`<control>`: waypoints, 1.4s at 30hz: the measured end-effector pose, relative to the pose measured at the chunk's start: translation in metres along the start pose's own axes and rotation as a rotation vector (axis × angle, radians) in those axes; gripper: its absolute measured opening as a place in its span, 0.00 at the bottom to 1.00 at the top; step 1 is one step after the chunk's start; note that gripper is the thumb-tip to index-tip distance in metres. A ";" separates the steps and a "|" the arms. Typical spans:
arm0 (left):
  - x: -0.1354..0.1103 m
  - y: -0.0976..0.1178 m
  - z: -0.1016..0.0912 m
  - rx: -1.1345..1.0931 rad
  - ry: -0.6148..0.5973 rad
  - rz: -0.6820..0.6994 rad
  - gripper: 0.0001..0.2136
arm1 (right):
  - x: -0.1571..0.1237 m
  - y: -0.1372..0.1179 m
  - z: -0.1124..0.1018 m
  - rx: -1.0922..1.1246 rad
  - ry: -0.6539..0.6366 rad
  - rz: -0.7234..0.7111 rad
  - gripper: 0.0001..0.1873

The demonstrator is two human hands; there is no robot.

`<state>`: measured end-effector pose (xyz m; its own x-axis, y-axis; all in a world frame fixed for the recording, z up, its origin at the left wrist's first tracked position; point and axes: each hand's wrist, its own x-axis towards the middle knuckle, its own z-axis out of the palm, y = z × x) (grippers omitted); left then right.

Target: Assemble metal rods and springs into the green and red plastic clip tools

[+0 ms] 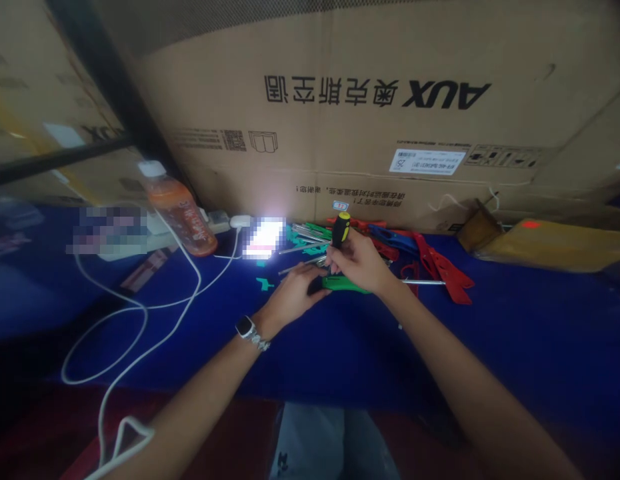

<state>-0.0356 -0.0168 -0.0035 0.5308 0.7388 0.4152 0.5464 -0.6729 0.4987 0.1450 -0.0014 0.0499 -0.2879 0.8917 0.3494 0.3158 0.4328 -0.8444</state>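
Note:
A screwdriver [341, 230] with a black and yellow handle stands nearly upright in my right hand [363, 263], whose fingers are wrapped round it. Its tip is hidden behind my fingers. Below it lies a long green plastic piece [346, 285], with a metal rod [425, 283] showing to its right. My left hand [296, 293], a watch on its wrist, grips the left end of the green piece with bent fingers. Just beyond both hands is a pile of metal rods [310, 233] and small green parts. Red plastic pieces [443, 270] and a blue one [393, 239] lie to the right.
A large cardboard box [335, 147] walls off the back of the blue table [350, 353]. To the left are a drink bottle [183, 217], a bright blurred screen [264, 238] and a looping white cable [190, 300]. A yellow packet [555, 247] lies at the right.

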 end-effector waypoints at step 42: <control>-0.001 0.000 0.000 0.014 -0.013 0.000 0.08 | -0.006 0.007 0.005 -0.065 -0.072 -0.004 0.10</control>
<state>-0.0358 -0.0175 -0.0042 0.5394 0.7382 0.4051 0.5550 -0.6735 0.4883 0.1443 -0.0048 0.0399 -0.3526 0.8790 0.3211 0.3719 0.4465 -0.8138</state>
